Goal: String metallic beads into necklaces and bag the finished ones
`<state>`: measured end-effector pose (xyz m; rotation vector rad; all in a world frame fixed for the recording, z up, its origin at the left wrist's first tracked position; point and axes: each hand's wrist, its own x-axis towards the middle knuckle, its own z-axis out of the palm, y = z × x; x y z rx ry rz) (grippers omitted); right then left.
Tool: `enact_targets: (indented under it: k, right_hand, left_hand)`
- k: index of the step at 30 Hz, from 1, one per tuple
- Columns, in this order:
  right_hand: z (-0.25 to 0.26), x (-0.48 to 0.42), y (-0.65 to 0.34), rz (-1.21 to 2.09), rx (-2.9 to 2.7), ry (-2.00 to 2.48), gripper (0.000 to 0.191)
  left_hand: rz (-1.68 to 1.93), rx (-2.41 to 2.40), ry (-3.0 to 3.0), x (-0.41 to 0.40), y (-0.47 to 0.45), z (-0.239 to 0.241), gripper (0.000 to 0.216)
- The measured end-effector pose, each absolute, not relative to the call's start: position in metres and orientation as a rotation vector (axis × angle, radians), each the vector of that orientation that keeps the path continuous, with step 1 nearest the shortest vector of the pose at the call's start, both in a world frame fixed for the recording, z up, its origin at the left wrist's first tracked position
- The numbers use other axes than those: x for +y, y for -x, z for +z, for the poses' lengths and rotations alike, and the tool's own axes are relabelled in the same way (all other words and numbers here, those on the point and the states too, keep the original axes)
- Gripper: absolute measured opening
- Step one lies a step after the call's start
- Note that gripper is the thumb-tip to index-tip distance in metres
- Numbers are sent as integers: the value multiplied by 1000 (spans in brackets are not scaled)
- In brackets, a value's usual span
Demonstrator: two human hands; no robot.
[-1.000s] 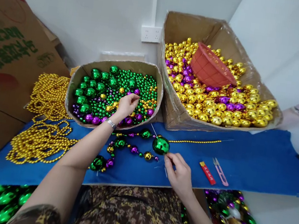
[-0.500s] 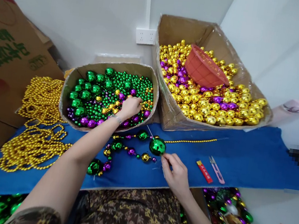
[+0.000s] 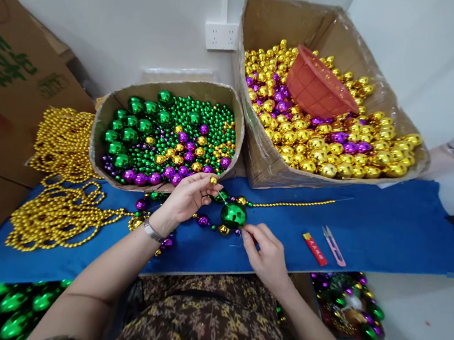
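Note:
My left hand (image 3: 187,198) pinches a small gold bead (image 3: 213,180) between thumb and fingertips, just in front of the smaller box. A thin pale needle or stiff thread (image 3: 222,196) runs from near that bead down to a large green bead (image 3: 233,214). My right hand (image 3: 265,252) is closed at the lower right of the green bead; its fingertips hold something too fine to make out, perhaps the thread. Behind and beside my hands lies a strung garland of green, purple and gold beads (image 3: 203,220), partly hidden by my left hand and wrist.
A cardboard box of mixed beads (image 3: 94,134) stands behind my left hand. Right of it, a larger box (image 3: 266,173) holds gold and purple beads and a red basket (image 3: 321,87). Gold bead strings (image 3: 59,219) lie left; pink thread snips (image 3: 334,247) and a red packet (image 3: 314,249) lie right.
My left hand has come out of the bead box toward me, now with a gold bead in its fingertips near the needle or thread. My right hand stays beside the green bead.

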<state>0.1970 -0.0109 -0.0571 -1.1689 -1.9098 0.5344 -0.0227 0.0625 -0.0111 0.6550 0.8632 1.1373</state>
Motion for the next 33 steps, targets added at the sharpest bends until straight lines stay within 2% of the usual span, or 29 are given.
enact_targets:
  k: [15,24,27,33]
  right_hand:
    - [-55,-13,-199,546,-1934,1176,16]
    - [-58,-14,-203,511,-1926,1199,16]
    - [-70,-10,-206,496,-1906,1250,16]
    - [-120,3,-225,525,-1876,1418,16]
  left_hand:
    - [1236,868,-738,57,23,-20,29]
    - [1345,1016,-987,57,13,-21,28]
    - [1327,1077,-1180,53,1,-30,31]
    - [1068,1157,-1505,47,-24,-66,26]
